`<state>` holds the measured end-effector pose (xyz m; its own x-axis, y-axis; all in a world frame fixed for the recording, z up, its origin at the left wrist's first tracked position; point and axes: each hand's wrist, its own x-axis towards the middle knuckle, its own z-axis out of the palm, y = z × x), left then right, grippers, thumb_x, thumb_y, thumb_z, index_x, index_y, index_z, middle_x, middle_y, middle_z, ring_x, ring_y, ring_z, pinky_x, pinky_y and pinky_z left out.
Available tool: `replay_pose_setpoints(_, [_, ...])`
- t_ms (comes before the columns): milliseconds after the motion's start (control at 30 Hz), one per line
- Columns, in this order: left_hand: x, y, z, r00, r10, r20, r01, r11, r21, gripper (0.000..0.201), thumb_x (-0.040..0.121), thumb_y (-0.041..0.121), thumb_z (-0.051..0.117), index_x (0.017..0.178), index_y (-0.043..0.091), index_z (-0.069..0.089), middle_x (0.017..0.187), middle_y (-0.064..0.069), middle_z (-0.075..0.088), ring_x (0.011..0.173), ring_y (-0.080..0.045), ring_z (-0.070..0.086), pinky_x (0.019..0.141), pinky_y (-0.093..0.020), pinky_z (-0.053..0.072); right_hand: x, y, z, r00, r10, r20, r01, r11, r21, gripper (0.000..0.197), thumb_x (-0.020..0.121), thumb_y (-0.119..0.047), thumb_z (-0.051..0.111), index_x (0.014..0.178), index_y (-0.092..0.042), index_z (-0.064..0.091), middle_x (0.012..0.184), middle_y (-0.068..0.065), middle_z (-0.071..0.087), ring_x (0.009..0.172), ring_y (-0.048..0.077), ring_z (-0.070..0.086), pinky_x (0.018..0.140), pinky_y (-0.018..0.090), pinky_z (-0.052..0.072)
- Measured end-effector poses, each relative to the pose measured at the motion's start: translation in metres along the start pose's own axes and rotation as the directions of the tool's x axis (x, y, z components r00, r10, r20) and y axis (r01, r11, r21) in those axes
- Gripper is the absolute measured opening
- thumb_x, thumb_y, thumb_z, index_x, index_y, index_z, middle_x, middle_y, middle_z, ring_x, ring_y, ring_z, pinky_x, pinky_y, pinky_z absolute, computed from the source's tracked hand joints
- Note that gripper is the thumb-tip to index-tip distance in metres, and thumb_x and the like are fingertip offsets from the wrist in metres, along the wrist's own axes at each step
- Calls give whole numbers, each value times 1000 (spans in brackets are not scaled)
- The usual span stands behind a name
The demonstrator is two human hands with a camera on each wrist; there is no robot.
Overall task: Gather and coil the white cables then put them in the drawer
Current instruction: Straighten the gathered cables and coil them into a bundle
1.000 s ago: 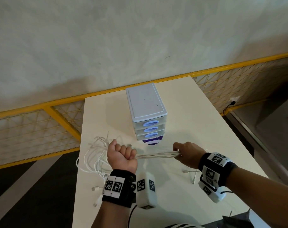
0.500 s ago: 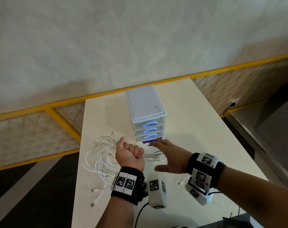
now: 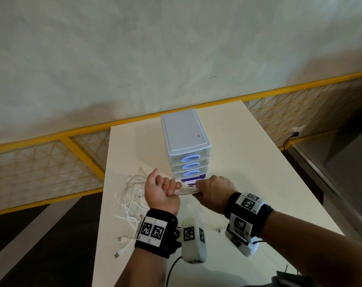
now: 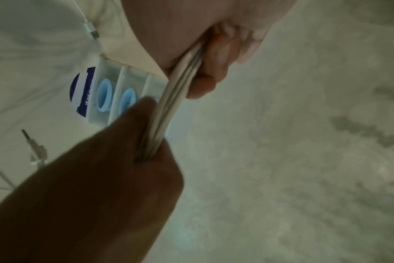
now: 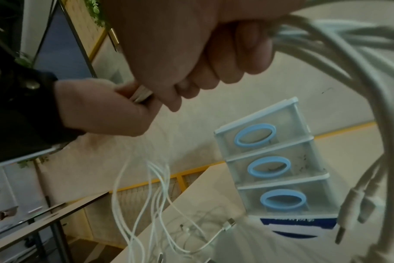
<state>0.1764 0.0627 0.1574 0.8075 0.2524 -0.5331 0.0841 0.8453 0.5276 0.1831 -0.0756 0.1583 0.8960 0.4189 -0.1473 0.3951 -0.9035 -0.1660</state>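
Note:
A bundle of white cables (image 3: 188,191) stretches between my two fists, just in front of the drawer unit (image 3: 186,139). My left hand (image 3: 163,193) grips the bundle in a closed fist, and its fingers (image 4: 216,71) wrap the strands (image 4: 169,110). My right hand (image 3: 212,192) grips the same bundle a short way to the right; its fingers (image 5: 234,58) curl round the cables (image 5: 349,58). Loose cable loops (image 3: 132,195) trail left of my left hand onto the table. The unit has three shut drawers with blue oval handles (image 5: 269,169).
The cream table (image 3: 248,162) ends at a left edge near the loose plugs (image 3: 122,238). A small plug (image 3: 219,230) lies by my right wrist. A yellow mesh railing (image 3: 51,154) runs behind the table, with dark floor below left.
My right hand, open and reaching half a second ago, has closed on the bundle next to my left fist. The left fist kept its grip and barely moved.

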Motion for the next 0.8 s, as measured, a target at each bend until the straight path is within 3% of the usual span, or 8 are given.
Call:
replay_pose_setpoints(167, [17,29,-17,997,68,-30,-70,994,-89,56,94,26,42,39,22,28,36,5,18,31,-14,19,43,-20,28,-1,21,-6,998,48,33,-47,999,-21,39,94,-45,32,92,-18,60,98,13,66,90,37,61,71,33,41])
replay_pose_setpoints(300, [25,36,-38,993,79,-92,-92,985,-143,58,97,29,40,39,21,31,36,5,20,33,-14,21,48,-26,27,-1,38,1,995,86,53,-83,995,-53,42,94,-48,29,90,-20,59,96,12,66,91,35,62,73,32,41])
replay_pose_setpoints(400, [28,34,-48,992,85,-97,-99,984,-147,58,99,35,37,42,21,33,36,6,21,32,-13,22,41,-21,29,-4,50,7,990,111,83,-105,991,-80,46,94,-51,25,90,-20,59,96,11,67,91,35,62,71,32,40])
replay_pose_setpoints(500, [29,27,-57,991,66,-117,-81,988,-132,61,100,36,34,40,22,29,36,6,18,29,-12,17,35,-19,19,-8,60,15,983,128,130,-113,987,-118,47,94,-52,26,92,-20,60,96,11,67,92,35,62,69,31,38])
replay_pose_setpoints(600, [28,14,-59,985,82,-150,-94,993,-71,62,99,34,33,38,23,27,34,7,15,27,-11,13,38,-17,10,-10,64,23,973,131,190,-109,987,-120,40,94,-48,33,95,-18,59,99,13,66,96,35,61,70,32,38])
replay_pose_setpoints(733, [27,2,-59,981,79,-175,-85,996,-27,59,97,28,34,38,24,26,35,7,16,28,-12,12,37,-17,11,-15,71,36,958,144,249,-143,989,-24,26,85,-43,49,94,-19,55,101,10,66,98,34,61,75,32,43])
replay_pose_setpoints(800, [26,0,-57,980,76,-186,-82,996,-28,58,96,27,35,40,24,25,35,7,16,28,-12,12,37,-17,12,-17,75,39,957,90,277,-109,993,54,41,77,-49,60,107,-24,52,109,5,64,105,29,59,85,32,42])
